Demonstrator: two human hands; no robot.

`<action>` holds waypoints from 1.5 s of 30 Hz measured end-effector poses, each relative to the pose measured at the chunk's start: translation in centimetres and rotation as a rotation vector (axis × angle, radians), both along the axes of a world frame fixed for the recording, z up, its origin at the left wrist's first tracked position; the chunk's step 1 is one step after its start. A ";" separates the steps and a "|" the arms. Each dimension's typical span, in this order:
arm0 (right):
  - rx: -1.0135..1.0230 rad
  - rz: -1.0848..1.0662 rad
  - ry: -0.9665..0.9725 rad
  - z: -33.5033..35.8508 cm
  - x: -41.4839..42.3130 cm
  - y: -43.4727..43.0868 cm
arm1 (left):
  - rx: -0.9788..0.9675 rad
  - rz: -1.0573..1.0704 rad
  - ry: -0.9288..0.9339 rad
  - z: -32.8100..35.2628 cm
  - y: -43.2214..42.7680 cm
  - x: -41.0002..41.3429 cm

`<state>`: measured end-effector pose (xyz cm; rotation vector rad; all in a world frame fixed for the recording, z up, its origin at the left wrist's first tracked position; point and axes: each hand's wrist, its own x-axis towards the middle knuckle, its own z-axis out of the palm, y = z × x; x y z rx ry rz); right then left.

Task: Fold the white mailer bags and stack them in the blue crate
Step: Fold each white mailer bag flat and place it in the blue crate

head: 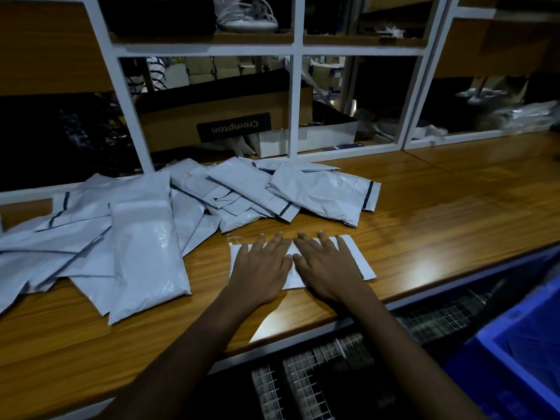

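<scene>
Hands (pixel 261 268) (pixel 328 269) flat on left-right mailer bag (pixel 365 262)

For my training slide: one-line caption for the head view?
Left hand and right hand press a white mailer bag flat on the wooden counter, more bags piled behind, blue crate lower right.

A brown cardboard box (pixel 212 113) labelled Crompton is sitting behind the glossy wooden counter (pixel 439 207); white strappy sandals (pixel 245 16) are resting above it, grey wire baskets (pixel 303 383) lying below.

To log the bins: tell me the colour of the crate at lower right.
The crate is blue, seen best in the head view.
</scene>
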<state>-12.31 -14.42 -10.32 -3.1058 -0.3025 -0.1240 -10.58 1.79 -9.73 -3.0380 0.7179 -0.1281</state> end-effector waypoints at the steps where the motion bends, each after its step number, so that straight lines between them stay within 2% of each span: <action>1: 0.021 -0.024 -0.001 0.0 -0.1 -0.3 | -0.012 0.009 0.006 0.0 0.3 0.0; 10: 0.069 -0.176 0.059 0.3 -0.5 -0.8 | -0.069 0.081 0.022 -0.4 2.8 -0.7; 15: 0.103 -0.277 0.004 0.4 -0.7 -2.0 | -0.049 0.085 0.021 -0.8 3.3 -0.8; 18: 0.107 -0.319 -0.064 0.7 -1.3 -1.7 | -0.107 0.171 0.066 -0.4 3.5 -1.6; 22: 0.152 -0.167 -0.127 2.0 -1.1 0.9 | -0.079 0.142 -0.018 0.4 2.8 -1.9; 25: 0.079 0.011 -0.079 1.5 -1.0 3.4 | -0.059 0.072 0.002 -0.1 2.1 -1.4; 30: 0.002 0.085 0.000 0.3 -0.1 3.1 | -0.045 0.063 0.041 -0.4 2.3 -1.2; 36: -0.045 -0.125 0.049 0.0 -0.4 -2.7 | -0.042 0.078 0.060 -0.3 2.3 -1.3; 40: 0.064 -0.196 0.100 0.1 -1.1 -3.1 | -0.030 0.093 0.067 -0.1 2.3 -1.5; 43: 0.065 -0.271 0.008 0.6 -1.5 -2.8 | 0.057 0.107 -0.019 0.8 1.9 -2.0; 45: 0.051 -0.208 -0.051 0.9 -1.5 -2.0 | 0.062 0.071 -0.095 1.1 0.8 -2.0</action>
